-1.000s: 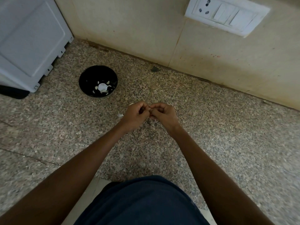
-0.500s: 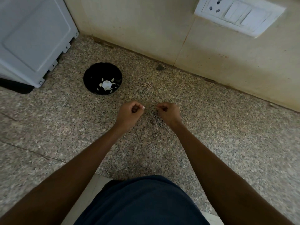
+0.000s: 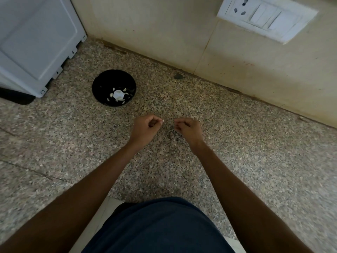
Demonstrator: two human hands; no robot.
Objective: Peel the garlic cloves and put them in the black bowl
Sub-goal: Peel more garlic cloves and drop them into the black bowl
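- The left hand [image 3: 145,129] is curling its fingers, pinching a small white clove [image 3: 162,120] at the fingertips.
- The right hand [image 3: 188,130] is curling too, fingertips pinched together; what they are holding is too small to tell.
- The two hands are hovering apart over the counter [image 3: 255,152].
- The bowl [image 3: 102,83] is sitting beyond the left fingers, holding white garlic pieces [image 3: 118,95].

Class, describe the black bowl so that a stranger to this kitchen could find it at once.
Start at the white appliance in the counter's far left corner. Just right of it sits the black bowl, round, glossy, holding white garlic pieces.
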